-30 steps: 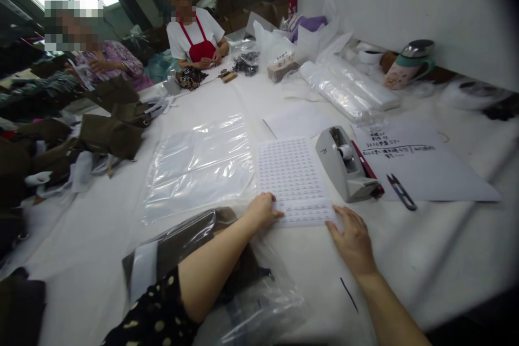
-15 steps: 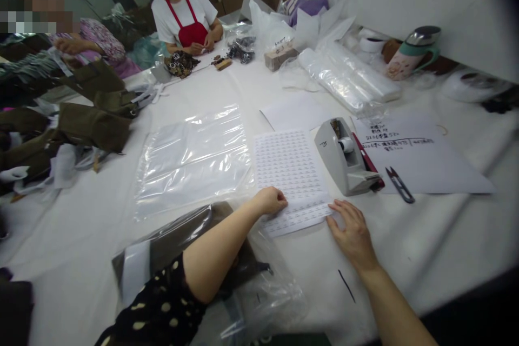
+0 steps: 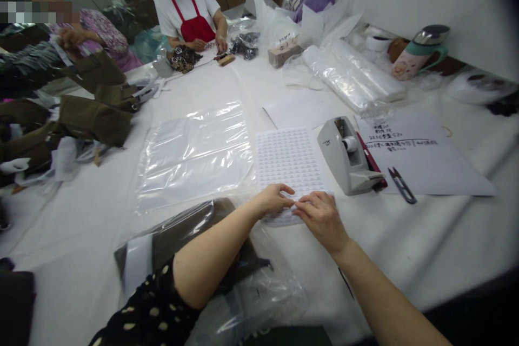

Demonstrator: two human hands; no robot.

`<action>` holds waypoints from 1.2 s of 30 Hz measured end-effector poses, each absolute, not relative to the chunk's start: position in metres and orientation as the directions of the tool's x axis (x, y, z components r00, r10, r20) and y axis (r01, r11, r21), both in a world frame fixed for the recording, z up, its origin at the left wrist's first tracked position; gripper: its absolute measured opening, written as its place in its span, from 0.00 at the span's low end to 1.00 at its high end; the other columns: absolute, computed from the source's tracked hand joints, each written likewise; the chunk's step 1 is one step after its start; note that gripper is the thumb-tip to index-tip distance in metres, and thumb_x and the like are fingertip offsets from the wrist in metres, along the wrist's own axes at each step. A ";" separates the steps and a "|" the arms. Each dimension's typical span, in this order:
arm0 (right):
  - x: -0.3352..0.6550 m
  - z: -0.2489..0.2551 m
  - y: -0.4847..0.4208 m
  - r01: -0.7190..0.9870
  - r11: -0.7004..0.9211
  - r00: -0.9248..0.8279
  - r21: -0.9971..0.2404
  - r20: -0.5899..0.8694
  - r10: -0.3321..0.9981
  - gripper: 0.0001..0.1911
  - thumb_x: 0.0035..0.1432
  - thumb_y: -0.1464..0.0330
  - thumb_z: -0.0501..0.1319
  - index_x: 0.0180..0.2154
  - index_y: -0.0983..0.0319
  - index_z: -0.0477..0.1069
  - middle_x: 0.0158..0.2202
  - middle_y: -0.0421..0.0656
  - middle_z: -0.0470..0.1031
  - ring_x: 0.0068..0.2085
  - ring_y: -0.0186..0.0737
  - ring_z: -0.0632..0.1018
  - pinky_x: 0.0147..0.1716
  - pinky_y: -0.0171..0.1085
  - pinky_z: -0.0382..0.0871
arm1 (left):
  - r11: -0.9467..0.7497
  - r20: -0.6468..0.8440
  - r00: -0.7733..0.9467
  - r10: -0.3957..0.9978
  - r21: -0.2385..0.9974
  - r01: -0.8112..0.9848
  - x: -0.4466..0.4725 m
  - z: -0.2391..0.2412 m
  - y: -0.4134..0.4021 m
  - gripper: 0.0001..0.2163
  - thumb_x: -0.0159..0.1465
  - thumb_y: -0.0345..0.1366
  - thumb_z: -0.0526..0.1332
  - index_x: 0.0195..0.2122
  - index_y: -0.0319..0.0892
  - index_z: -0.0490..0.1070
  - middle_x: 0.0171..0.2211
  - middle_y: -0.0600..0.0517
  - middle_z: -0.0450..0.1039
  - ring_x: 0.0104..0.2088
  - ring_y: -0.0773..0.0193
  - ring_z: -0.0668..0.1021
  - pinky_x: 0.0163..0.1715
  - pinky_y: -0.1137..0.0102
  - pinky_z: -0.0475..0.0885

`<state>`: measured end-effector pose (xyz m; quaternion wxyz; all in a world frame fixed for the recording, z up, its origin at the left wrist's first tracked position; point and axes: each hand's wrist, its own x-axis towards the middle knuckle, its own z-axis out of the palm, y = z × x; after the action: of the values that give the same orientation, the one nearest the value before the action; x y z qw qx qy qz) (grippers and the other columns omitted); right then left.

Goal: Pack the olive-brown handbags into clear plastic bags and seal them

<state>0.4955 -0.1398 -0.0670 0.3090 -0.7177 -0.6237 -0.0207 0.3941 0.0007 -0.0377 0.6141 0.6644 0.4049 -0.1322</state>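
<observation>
A white sheet of small printed stickers (image 3: 288,159) lies flat on the white table (image 3: 101,238). My left hand (image 3: 273,200) and my right hand (image 3: 320,217) meet over its near edge, fingertips pinched together on the sheet. Whether a single sticker is lifted is too small to tell. Under my left forearm lies a clear plastic bag with a dark olive garment inside (image 3: 190,248). An empty clear plastic bag (image 3: 194,154) lies flat to the left of the sheet.
A grey tape dispenser (image 3: 348,158) stands right of the sheet, beside a handwritten paper (image 3: 417,154) and black thread snips (image 3: 402,185). A stack of clear bags (image 3: 352,78) and a mug (image 3: 417,59) sit at the back. Olive garments (image 3: 81,113) pile left. Two people work at the far end.
My right hand has moved left from the sheet's right corner to meet my left hand over the near edge. My left fingers have shifted slightly right onto the sheet.
</observation>
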 end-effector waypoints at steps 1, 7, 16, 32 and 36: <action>0.496 -0.066 -0.141 0.916 -0.012 0.203 -0.401 0.437 0.876 0.03 0.56 0.68 0.61 0.33 0.58 0.74 0.33 0.40 0.75 0.40 0.42 0.70 0.42 0.42 0.59 | 0.097 -0.677 0.634 0.374 0.709 0.699 0.394 -0.038 0.000 0.19 0.52 0.33 0.62 0.46 0.40 0.66 0.21 0.59 0.65 0.18 0.73 0.65 0.16 0.78 0.59; 0.496 -0.073 -0.147 0.958 0.075 0.092 -0.278 0.542 0.835 0.07 0.57 0.72 0.60 0.36 0.55 0.74 0.35 0.37 0.77 0.41 0.40 0.71 0.44 0.41 0.58 | 0.099 -0.695 0.586 0.417 0.675 0.731 0.394 -0.040 -0.003 0.19 0.50 0.29 0.61 0.45 0.39 0.68 0.21 0.57 0.67 0.19 0.72 0.67 0.18 0.77 0.63; 0.480 -0.047 -0.149 0.586 -0.020 0.525 -0.810 0.361 0.771 0.04 0.53 0.64 0.64 0.29 0.57 0.74 0.34 0.41 0.74 0.41 0.42 0.71 0.45 0.42 0.59 | -0.206 -0.434 0.631 0.642 0.696 0.688 0.390 -0.020 0.005 0.17 0.55 0.30 0.60 0.47 0.40 0.68 0.40 0.46 0.73 0.46 0.54 0.71 0.47 0.60 0.67; 0.307 0.057 -0.026 0.092 -0.391 -0.265 -0.916 -0.401 0.877 0.17 0.46 0.55 0.65 0.26 0.63 0.70 0.23 0.36 0.64 0.23 0.28 0.64 0.23 0.31 0.60 | -0.601 0.454 0.435 0.777 0.330 0.728 0.078 0.044 -0.122 0.13 0.60 0.29 0.58 0.47 0.42 0.68 0.49 0.48 0.70 0.53 0.55 0.67 0.53 0.56 0.64; 0.232 0.072 0.008 0.292 -0.314 -0.373 -0.903 -0.410 0.833 0.14 0.47 0.58 0.62 0.25 0.63 0.69 0.21 0.35 0.62 0.23 0.29 0.64 0.21 0.31 0.63 | -0.489 0.323 0.389 0.863 0.341 0.803 0.057 0.037 -0.122 0.18 0.61 0.35 0.58 0.54 0.42 0.63 0.56 0.46 0.63 0.58 0.52 0.62 0.55 0.51 0.62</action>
<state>0.2324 0.0083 0.0721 0.2164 -0.5166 -0.5442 0.6246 0.0573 -0.1216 0.0367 0.0643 0.8308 0.5012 0.2334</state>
